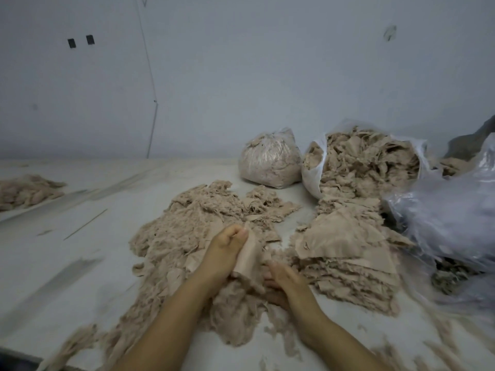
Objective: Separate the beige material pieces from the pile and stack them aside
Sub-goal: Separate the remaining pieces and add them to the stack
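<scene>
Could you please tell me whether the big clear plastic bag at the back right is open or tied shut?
Open: the big clear plastic bag lies tipped, its mouth gaping, and beige material pieces spill out.

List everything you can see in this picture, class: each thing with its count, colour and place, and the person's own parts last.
loose pile: one, beige, centre of floor
flat stack: one, beige, right of pile
held piece: one, beige, in left hand
open bag: one, clear, full of beige pieces, behind stack
tied bag: one, clear, by wall
crumpled plastic: one, clear, far right
small heap: one, beige, far left
left hand: grips held piece
right hand: rests on pile, fingers hidden
</scene>
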